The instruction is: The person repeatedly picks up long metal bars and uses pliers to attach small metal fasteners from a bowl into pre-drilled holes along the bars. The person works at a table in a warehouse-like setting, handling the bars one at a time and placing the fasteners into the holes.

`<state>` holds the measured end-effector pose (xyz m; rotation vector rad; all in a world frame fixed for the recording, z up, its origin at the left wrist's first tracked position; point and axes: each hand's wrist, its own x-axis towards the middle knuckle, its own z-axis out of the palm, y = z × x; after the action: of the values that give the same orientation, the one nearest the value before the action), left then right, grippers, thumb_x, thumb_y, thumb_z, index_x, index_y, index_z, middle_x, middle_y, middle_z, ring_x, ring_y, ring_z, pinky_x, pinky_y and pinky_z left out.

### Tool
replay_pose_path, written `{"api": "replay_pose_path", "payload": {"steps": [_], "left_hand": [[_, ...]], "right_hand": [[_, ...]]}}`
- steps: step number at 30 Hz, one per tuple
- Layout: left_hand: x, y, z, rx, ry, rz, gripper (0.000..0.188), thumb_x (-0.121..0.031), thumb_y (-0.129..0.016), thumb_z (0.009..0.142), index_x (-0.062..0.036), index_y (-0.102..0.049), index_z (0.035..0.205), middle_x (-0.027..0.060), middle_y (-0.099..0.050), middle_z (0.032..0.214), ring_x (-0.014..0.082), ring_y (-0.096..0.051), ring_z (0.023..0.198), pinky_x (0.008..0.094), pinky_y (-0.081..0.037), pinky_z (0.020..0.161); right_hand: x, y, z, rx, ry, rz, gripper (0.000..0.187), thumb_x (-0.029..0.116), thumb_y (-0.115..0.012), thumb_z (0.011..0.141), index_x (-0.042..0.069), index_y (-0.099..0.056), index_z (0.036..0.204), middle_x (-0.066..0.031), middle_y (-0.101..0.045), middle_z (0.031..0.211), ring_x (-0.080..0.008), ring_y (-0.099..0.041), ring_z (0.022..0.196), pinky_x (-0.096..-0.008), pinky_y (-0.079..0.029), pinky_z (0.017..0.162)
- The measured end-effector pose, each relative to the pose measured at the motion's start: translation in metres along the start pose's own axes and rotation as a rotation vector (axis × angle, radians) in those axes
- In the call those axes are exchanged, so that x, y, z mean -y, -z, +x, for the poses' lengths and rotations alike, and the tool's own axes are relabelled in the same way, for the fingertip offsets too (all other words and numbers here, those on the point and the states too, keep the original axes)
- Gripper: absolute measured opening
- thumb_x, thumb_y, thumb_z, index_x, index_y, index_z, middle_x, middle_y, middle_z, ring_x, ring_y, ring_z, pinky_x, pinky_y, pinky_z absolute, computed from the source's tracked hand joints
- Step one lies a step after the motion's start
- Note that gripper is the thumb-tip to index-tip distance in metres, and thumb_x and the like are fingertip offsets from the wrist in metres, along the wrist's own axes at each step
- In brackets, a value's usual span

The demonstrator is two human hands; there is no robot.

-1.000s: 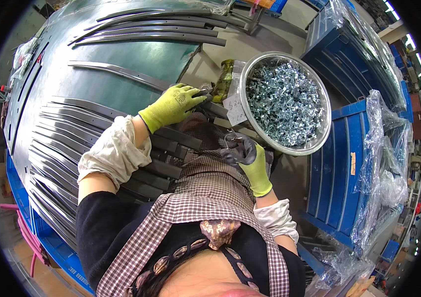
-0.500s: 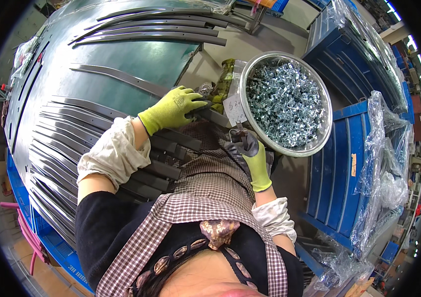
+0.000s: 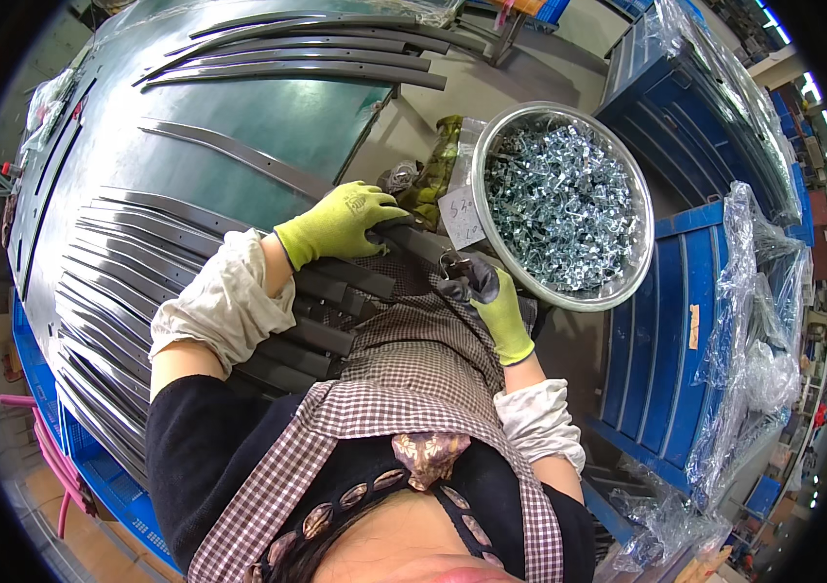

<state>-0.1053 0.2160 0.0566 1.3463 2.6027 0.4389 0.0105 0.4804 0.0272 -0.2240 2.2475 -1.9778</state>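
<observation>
Left of frame: stacked dark curved strips [image 3: 112, 282] fan across the counter [image 3: 268, 117], ready to pull. Your left hand [image 3: 341, 222] is closed over the end of one dark strip [image 3: 413, 241], pinning it at centre. Your right hand [image 3: 491, 291] pinches a small metal clip against it. Right: bowl of silver clips [image 3: 561, 199] within reach.

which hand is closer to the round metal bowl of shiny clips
Right. The right hand sits just at the near rim of the bowl; the left hand lies farther off on the dark strip.
</observation>
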Motion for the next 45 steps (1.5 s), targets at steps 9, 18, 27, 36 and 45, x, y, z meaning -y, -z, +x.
{"api": "replay_pose_path", "payload": {"steps": [9,18,27,36,45], "left_hand": [[0.000,0.000,0.000,0.006,0.013,-0.041,0.055,-0.026,-0.077,0.070,-0.0162,-0.067,0.123,0.0091,-0.066,0.109,0.0293,-0.061,0.104,0.0412,-0.047,0.095],[-0.002,0.004,0.001,-0.007,-0.024,-0.072,0.049,-0.028,-0.077,0.071,-0.0178,-0.069,0.118,0.0068,-0.068,0.106,0.0282,-0.063,0.101,0.0412,-0.049,0.093],[0.003,0.003,0.001,-0.043,0.006,-0.098,0.050,-0.025,-0.077,0.066,-0.0112,-0.070,0.113,0.0111,-0.068,0.104,0.0310,-0.063,0.101,0.0420,-0.049,0.092],[0.006,0.004,0.004,-0.034,0.005,-0.123,0.050,-0.027,-0.076,0.071,-0.0112,-0.070,0.118,0.0124,-0.069,0.100,0.0321,-0.064,0.098,0.0418,-0.050,0.091],[0.008,0.003,0.006,-0.017,0.001,-0.095,0.050,-0.024,-0.074,0.074,-0.0107,-0.068,0.122,0.0118,-0.068,0.096,0.0318,-0.064,0.093,0.0417,-0.051,0.087]], "right_hand": [[-0.034,0.001,0.003,0.080,-0.074,0.173,0.031,-0.003,-0.066,0.087,-0.003,-0.067,0.117,-0.0091,-0.074,0.098,-0.0128,-0.071,0.086,-0.0244,-0.053,0.076],[-0.030,0.006,0.023,0.168,-0.035,0.182,0.031,-0.001,-0.064,0.088,-0.002,-0.067,0.119,-0.0073,-0.075,0.097,-0.0119,-0.069,0.086,-0.0246,-0.053,0.077],[-0.041,0.007,0.037,0.143,-0.130,0.292,0.027,0.000,-0.067,0.086,-0.004,-0.070,0.112,-0.0073,-0.075,0.095,-0.0107,-0.068,0.084,-0.0244,-0.053,0.076],[-0.034,-0.003,0.023,0.026,-0.218,0.225,0.018,0.009,-0.066,0.094,-0.001,-0.070,0.109,-0.0034,-0.073,0.094,-0.0082,-0.066,0.077,-0.0241,-0.051,0.071],[-0.027,0.015,-0.013,-0.093,0.100,-0.480,0.019,0.008,-0.061,0.090,-0.001,-0.069,0.105,-0.0136,-0.073,0.093,-0.0280,-0.069,0.084,-0.0348,-0.052,0.077]]}}
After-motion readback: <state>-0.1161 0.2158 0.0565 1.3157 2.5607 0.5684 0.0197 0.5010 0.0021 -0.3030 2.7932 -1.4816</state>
